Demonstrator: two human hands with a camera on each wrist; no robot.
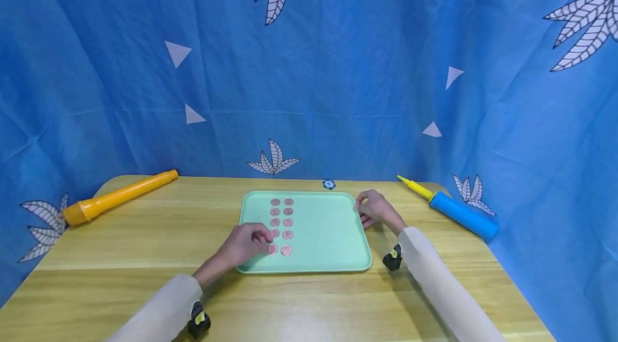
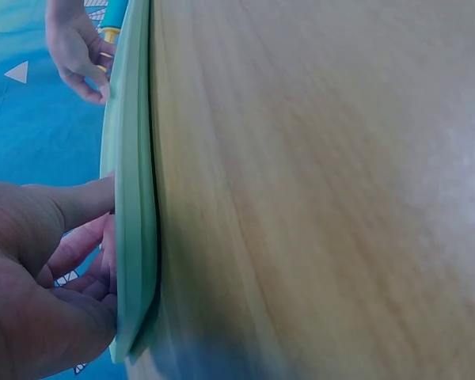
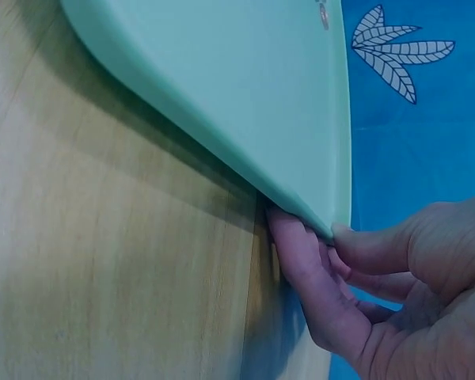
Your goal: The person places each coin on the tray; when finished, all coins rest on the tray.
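Note:
A light green tray (image 1: pixel 328 234) lies on the wooden table, with pinkish copper coins (image 1: pixel 287 222) set in two columns on its left half. My left hand (image 1: pixel 247 244) reaches over the tray's left side, fingers curled. Its thumb and fingertips are at the nearest coin (image 1: pixel 273 249) of the left column, covering part of it. In the left wrist view, the tray's rim (image 2: pixel 134 198) hides those fingertips. At the tray's far right corner, my right hand (image 1: pixel 374 209) grips the rim. The right wrist view shows the thumb (image 3: pixel 372 249) on top and fingers underneath.
A blue and white round chip (image 1: pixel 329 184) lies behind the tray at the table's back edge. An orange tube (image 1: pixel 120 196) rests at the back left, and a blue pump with a yellow nozzle (image 1: pixel 463 216) at the right edge. Blue cloth (image 1: pixel 309 63) hangs behind.

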